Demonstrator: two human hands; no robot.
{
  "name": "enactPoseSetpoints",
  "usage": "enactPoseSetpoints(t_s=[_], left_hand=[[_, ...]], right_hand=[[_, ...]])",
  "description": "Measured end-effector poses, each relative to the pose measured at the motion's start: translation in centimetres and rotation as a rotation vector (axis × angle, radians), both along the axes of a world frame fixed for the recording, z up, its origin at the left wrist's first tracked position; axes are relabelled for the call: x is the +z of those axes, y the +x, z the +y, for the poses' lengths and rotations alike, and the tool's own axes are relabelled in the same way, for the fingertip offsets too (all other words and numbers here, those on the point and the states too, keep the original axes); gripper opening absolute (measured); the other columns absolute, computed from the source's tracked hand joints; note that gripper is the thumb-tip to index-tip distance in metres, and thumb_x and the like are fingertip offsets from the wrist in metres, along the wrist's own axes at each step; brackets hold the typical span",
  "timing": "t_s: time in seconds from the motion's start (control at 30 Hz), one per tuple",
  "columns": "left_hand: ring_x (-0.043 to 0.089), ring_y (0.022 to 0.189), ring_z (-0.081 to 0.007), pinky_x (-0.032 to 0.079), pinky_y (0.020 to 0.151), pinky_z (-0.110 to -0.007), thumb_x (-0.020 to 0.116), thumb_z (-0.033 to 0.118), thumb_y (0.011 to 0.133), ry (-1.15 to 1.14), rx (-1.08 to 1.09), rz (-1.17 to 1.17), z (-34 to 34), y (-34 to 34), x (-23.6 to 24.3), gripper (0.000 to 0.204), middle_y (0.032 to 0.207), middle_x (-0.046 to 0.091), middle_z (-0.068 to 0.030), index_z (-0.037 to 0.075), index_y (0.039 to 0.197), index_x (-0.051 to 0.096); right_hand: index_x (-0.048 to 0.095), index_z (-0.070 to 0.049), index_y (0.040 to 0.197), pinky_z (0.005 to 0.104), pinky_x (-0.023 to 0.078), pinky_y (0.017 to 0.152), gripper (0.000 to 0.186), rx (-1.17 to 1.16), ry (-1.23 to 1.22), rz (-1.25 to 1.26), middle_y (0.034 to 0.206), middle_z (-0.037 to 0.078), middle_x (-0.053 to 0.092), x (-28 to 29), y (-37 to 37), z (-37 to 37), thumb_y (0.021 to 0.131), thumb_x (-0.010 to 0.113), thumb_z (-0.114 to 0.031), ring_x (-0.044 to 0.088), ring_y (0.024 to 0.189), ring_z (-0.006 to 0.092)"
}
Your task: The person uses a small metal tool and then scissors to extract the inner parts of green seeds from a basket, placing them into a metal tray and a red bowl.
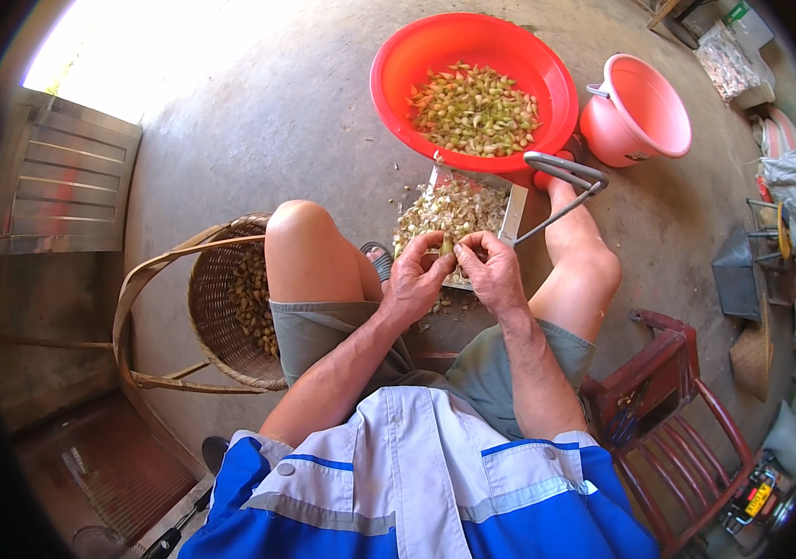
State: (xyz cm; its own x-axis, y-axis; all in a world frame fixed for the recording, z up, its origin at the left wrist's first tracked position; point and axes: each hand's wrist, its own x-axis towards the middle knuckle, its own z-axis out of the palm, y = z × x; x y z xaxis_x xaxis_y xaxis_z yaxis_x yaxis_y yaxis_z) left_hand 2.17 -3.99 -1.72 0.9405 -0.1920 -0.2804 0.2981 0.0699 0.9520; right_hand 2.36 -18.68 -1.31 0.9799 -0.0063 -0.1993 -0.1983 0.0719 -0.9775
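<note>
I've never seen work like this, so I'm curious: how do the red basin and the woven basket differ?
The red basin is smooth and bright, while the woven basket is brown and textured. The basket has long curved handles; the basin shows none. The basin's bulb-like pieces look yellow-green, whereas the basket's pieces look browner. Both are round, open-topped and hold many small pieces.

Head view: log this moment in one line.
left hand: pinching bulb | right hand: fingertips at bulb | below: pale scraps | ahead: red basin
</note>
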Motion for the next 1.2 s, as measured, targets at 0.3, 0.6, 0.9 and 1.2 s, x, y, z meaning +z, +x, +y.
enactPoseSetpoints(t_s=[0.3, 0.6, 0.9, 1.2], left_hand=[[0.060, 0.092, -0.0156, 0.052, 0.081, -0.029, 0.052, 0.005, 0.094, -0.207, 0.140, 0.021, -0.3, 0.4, 0.8, 0.024, 0.107, 0.057, -0.0093, -0.002, 0.116, 0.049], [0.059, 0.098, -0.0163, 0.053, 0.083, -0.030, 0.049, 0.005, 0.095, -0.249, 0.146, -0.036, -0.2, 0.4, 0.8, 0.024, 0.109, 0.057, -0.0098, -0.003, 0.117, 0.048], [0.061, 0.104, -0.0244, 0.051, 0.091, -0.034, 0.051, 0.005, 0.094, -0.630, 0.091, 0.317, 0.5, 0.7, 2.2, 0.033, 0.112, 0.058, -0.0142, -0.003, 0.125, 0.046], [0.060, 0.106, -0.0227, 0.048, 0.094, -0.035, 0.051, 0.006, 0.095, -0.478, 0.061, 0.192, 0.2, 0.1, 0.8, 0.034, 0.115, 0.058, -0.0129, -0.003, 0.128, 0.046]], right_hand=[[0.054, 0.001, 0.082, 0.0303, 0.047, 0.053, 0.011, -0.060, -0.396, -0.066, 0.069, 0.010, 0.060, 0.0, -0.3, 0.5, 0.082, 0.063, -0.006, 0.059, 0.059, 0.0146], [0.050, -0.001, 0.079, 0.0462, 0.046, 0.058, 0.012, -0.158, -0.778, -0.300, 0.070, 0.018, 0.056, -1.8, 0.7, 0.8, 0.077, 0.061, -0.003, 0.057, 0.063, 0.0371], [0.061, 0.001, 0.090, 0.0317, 0.051, 0.062, 0.007, -0.177, -0.420, -0.181, 0.086, 0.013, 0.062, -1.6, 0.7, -1.6, 0.083, 0.060, -0.001, 0.064, 0.071, 0.0221], [0.062, 0.001, 0.093, 0.0262, 0.051, 0.065, 0.010, -0.161, -0.270, -0.164, 0.090, 0.008, 0.065, -0.3, 0.5, -0.8, 0.086, 0.063, -0.006, 0.061, 0.073, 0.0128]])
